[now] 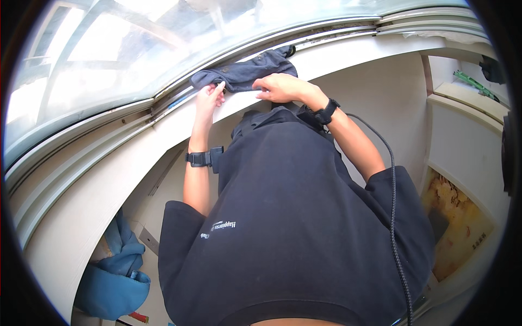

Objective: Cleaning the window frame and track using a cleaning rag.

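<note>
A dark blue-grey cloth (255, 73) lies bunched along the sliding-window track and the white sill (326, 67). It has a few brownish marks and a black edge at its far right end. My left hand (211, 98) pinches the near left corner of the cloth between thumb and fingers. Over the cloth's near right edge is my right hand (285, 87), its visible thumb and finger apart and one fingertip against the fabric. Its other fingers are hidden. Each wrist wears a black strap, and the left one carries a small box-shaped device (217, 159).
Window glass (114, 49) rises beyond the metal track (81, 167). A braided black cable (392, 195) runs down past my right arm. Blue fabric (116, 285) hangs at the lower left. On the right are a green object (475, 84) on a ledge and a picture panel (461, 228).
</note>
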Motion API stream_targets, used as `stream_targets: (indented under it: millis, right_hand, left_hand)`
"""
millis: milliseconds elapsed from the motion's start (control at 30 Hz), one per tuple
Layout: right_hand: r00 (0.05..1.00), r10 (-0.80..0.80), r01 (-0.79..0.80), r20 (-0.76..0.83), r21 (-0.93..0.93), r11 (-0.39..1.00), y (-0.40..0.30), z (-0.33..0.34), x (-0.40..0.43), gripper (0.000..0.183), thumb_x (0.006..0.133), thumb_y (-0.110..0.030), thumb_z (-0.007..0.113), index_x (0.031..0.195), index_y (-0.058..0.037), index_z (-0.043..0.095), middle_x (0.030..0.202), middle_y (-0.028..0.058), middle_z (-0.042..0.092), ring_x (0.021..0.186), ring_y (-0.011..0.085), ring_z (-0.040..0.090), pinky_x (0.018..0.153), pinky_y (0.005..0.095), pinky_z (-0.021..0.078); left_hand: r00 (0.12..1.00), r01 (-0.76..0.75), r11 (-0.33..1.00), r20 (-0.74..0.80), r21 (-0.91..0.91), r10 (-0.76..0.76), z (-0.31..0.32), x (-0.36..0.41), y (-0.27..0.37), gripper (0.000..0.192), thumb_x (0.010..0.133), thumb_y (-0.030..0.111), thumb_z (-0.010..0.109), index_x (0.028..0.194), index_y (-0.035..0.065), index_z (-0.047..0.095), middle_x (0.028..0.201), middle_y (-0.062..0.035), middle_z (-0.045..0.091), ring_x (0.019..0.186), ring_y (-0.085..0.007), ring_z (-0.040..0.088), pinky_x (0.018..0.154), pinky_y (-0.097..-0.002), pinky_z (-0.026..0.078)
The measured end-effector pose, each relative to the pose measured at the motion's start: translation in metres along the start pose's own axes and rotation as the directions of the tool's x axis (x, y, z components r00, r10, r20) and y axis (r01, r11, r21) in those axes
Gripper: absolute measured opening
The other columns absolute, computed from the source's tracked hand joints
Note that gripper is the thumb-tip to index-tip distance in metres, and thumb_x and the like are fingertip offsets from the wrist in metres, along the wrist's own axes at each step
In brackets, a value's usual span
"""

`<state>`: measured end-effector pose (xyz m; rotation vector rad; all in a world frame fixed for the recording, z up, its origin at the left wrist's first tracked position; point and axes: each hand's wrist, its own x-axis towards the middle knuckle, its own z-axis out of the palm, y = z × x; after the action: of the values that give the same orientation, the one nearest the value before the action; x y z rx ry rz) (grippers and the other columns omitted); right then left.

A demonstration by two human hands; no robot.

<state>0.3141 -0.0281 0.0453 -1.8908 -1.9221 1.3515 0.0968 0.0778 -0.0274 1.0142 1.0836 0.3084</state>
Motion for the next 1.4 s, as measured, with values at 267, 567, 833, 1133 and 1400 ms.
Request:
stream_targets:
  millis: [267,567,833,1133,1400]
  right_hand:
    - [0.947,-0.134,0.122,0.292,0.058,0.991,-0.038,0.046,0.022,0.044,0.086,-0.033,0.055,0.120,-0.0065,0.051,0.100,0.0182,0.063,0.094,0.0335,0.060,0.082,0.0408,0.0454]
    - [0.943,0.090,-0.009,-0.320,0.247,0.969,0.034,0.076,0.067,0.029,0.083,-0.029,0.051,0.095,-0.0044,0.060,0.087,0.0140,0.064,0.084,0.0282,0.062,0.075,0.0399,0.0466]
    - [0.604,0.300,-0.004,-0.738,0.373,0.928,0.040,0.015,-0.008,0.025,0.082,-0.020,0.055,0.094,0.0006,0.062,0.088,0.0180,0.064,0.087,0.0339,0.060,0.074,0.0433,0.0467]
    - [0.316,-0.068,-0.036,-0.946,-0.083,0.996,0.115,-0.039,-0.095,0.011,0.071,-0.010,0.063,0.075,0.0002,0.061,0.074,0.0131,0.060,0.080,0.0316,0.056,0.076,0.0402,0.0403]
    - [0.094,0.534,0.226,-0.840,0.540,0.811,0.185,-0.071,-0.152,0.019,0.082,-0.011,0.052,0.077,0.0053,0.060,0.067,0.0157,0.060,0.065,0.0272,0.058,0.063,0.0363,0.0431]
  left_hand:
    - [0.960,-0.076,0.936,0.230,-0.344,0.162,0.040,-0.027,0.076,0.010,0.089,0.015,0.058,0.090,0.0068,0.052,0.072,-0.0002,0.054,0.058,-0.0064,0.048,0.056,-0.0203,0.040]
    - [0.868,-0.373,0.856,0.193,-0.358,0.458,0.069,-0.073,0.100,0.020,0.086,0.003,0.058,0.105,0.0026,0.054,0.089,-0.0028,0.059,0.070,-0.0079,0.052,0.059,-0.0219,0.040]
    - [0.754,-0.656,0.750,-0.038,-0.083,0.656,0.094,-0.096,0.084,0.020,0.093,0.015,0.052,0.109,0.0034,0.047,0.111,-0.0081,0.053,0.102,-0.0149,0.049,0.090,-0.0316,0.038]
    - [0.319,-0.920,0.287,0.086,0.266,0.944,0.214,-0.101,0.093,0.015,0.089,0.007,0.051,0.102,0.0038,0.043,0.118,-0.0195,0.046,0.111,-0.0320,0.043,0.098,-0.0416,0.029]
    - [0.151,-0.876,-0.034,0.342,0.480,0.928,0.302,-0.097,0.124,0.020,0.080,0.007,0.060,0.095,0.0097,0.048,0.103,-0.0181,0.059,0.094,-0.0332,0.054,0.100,-0.0552,0.018]
